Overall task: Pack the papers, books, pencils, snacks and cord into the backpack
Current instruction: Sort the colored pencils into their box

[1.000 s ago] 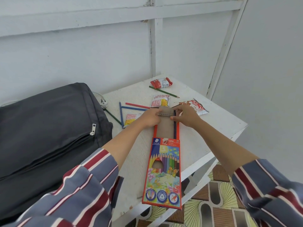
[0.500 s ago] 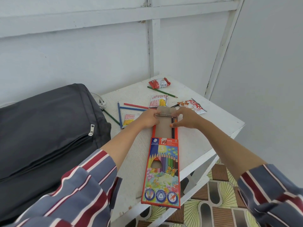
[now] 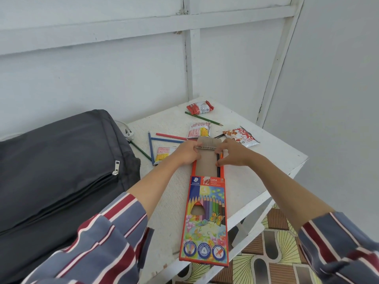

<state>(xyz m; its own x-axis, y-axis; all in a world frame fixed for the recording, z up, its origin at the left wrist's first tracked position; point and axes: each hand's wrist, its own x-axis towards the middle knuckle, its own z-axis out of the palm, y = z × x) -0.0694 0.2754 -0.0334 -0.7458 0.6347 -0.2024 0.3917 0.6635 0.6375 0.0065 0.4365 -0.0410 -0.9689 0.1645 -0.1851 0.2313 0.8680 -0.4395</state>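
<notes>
A colourful pencil box (image 3: 205, 220) lies on the white table (image 3: 256, 167), its cardboard tray pulled out at the far end. My left hand (image 3: 185, 153) grips the tray's far left edge. My right hand (image 3: 231, 153) pinches a dark pencil (image 3: 218, 171) lying in the tray's right side. Loose pencils lie beyond: red (image 3: 170, 136), blue (image 3: 166, 139), green (image 3: 203, 118). Snack packets sit at the far end (image 3: 200, 107), middle (image 3: 198, 130), right (image 3: 242, 136) and left (image 3: 164, 153). The dark backpack (image 3: 57, 167) lies to the left, zipped. A white plug (image 3: 128, 133) of the cord shows beside it.
White panelled walls stand close behind and to the right of the table. The table's front edge drops to a patterned floor (image 3: 272, 261) at the lower right. The pencil box overhangs that front edge slightly.
My right hand has slid from the tray's far edge back along the dark pencil toward me. The left hand stays on the tray.
</notes>
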